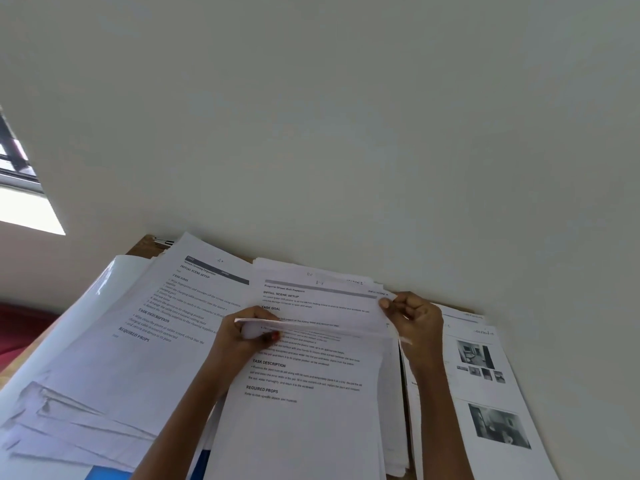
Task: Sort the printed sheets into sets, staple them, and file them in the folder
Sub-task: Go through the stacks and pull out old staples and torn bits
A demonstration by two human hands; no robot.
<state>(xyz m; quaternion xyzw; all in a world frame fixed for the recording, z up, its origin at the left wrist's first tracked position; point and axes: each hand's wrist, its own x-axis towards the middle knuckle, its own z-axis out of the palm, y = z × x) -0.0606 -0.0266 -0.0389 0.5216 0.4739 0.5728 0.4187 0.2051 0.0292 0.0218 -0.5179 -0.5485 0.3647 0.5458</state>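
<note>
Sheet (329,330) in left hand (242,339), right hand (415,318)

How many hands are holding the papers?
2. The left hand grips the left end of a lifted white printed sheet; the right hand pinches a white sheet corner opposite. No others show.

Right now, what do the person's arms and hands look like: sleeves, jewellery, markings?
Both forearms are bare to the frame's edge: no sleeve, watch or bracelet shows. The left hand has a red-painted nail; no ring shows on it or the right hand.
</note>
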